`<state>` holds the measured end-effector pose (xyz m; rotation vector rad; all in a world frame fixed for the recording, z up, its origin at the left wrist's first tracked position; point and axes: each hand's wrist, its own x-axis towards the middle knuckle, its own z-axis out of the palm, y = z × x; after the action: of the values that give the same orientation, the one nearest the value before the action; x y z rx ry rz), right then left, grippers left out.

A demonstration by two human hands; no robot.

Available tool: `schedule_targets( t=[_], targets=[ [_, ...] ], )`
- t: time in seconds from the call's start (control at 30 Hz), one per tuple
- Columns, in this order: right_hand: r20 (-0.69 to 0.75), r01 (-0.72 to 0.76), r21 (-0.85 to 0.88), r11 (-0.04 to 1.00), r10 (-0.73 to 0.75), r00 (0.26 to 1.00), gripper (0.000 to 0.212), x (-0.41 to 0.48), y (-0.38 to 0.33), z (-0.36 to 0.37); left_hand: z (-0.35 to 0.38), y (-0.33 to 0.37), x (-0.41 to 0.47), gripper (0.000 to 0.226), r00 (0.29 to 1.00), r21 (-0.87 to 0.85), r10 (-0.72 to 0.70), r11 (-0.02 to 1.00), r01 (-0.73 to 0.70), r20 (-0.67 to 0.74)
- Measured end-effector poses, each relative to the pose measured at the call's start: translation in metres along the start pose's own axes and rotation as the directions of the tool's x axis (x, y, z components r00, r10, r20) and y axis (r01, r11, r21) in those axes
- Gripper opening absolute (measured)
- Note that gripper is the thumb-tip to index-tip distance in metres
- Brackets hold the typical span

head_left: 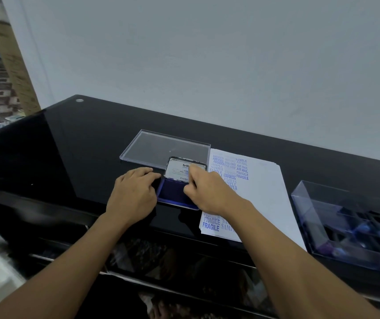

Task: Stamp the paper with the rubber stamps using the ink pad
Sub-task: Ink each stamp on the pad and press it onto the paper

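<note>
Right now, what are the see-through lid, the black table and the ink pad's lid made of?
Black table: probably glass, glossy with reflections. See-through lid: looks like clear hard plastic; the table shows through. Ink pad's lid: seemingly metal, shiny silvery rim.

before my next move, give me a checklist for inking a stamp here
1. Ink pad open, blue surface exposed: ok.
2. Left hand rests at the pad's left edge, steadying it: ok.
3. Right hand holding a stamp: not ok, its fingers grip the lid; no stamp seen.
4. Paper flat, right of the pad, bare space on its right side: ok.
5. Stamps ready in the clear box at far right: cannot tell, blurred.
</note>
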<state>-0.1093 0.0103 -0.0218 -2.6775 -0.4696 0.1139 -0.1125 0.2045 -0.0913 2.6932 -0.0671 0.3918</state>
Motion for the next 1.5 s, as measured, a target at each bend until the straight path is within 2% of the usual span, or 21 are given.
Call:
schedule_targets(
  t=[0.23,0.5,0.6,0.83,0.97,1.13,1.23,1.3,1.4,1.5],
  targets=[
    [0.038,-0.004,-0.138,0.990,0.009,0.999,0.010,0.010,-0.010,-0.001,-0.002,0.002,0.000,0.043,1.000,-0.012,-0.009,1.000,0.010,0.018],
    [-0.002,-0.011,0.015,1.000,0.011,1.000,0.010,-0.002,0.000,-0.001,-0.011,0.006,0.004,0.044,0.997,-0.073,-0.037,0.996,0.042,0.069],
    [-0.023,-0.033,-0.023,0.999,0.033,0.999,0.010,0.000,-0.005,0.002,-0.018,0.011,0.008,0.043,0.995,-0.126,-0.049,0.990,0.059,0.083],
    [0.026,-0.046,-0.113,0.993,0.050,0.998,0.012,0.006,-0.014,-0.002,-0.037,0.028,0.017,0.044,0.998,-0.186,-0.043,0.981,0.053,0.055],
    [0.025,-0.057,-0.025,0.998,0.058,0.998,0.012,0.002,-0.012,-0.009,-0.045,0.039,0.021,0.044,1.000,-0.212,0.000,0.977,0.003,0.015],
    [-0.020,-0.100,0.195,0.976,0.106,0.994,0.013,-0.001,0.002,-0.027,-0.049,0.053,0.025,0.041,0.999,-0.271,0.041,0.961,-0.047,-0.027],
    [0.046,-0.121,0.446,0.887,0.112,0.993,0.020,-0.008,0.017,-0.050,-0.052,0.064,0.028,0.041,0.998,-0.326,0.054,0.944,-0.057,-0.017],
    [0.097,-0.166,0.539,0.826,0.135,0.986,0.025,-0.014,0.027,-0.066,-0.054,0.072,0.031,0.042,0.998,-0.377,0.056,0.925,-0.049,0.006],
    [0.072,-0.214,0.505,0.837,0.206,0.976,0.015,-0.018,0.046,-0.085,-0.053,0.085,0.041,0.043,0.997,-0.387,0.069,0.921,-0.050,0.037],
    [-0.045,-0.214,0.365,0.906,0.247,0.968,0.014,-0.017,0.063,-0.101,-0.050,0.103,0.052,0.046,0.991,-0.344,0.109,0.936,-0.077,0.074]
  ],
)
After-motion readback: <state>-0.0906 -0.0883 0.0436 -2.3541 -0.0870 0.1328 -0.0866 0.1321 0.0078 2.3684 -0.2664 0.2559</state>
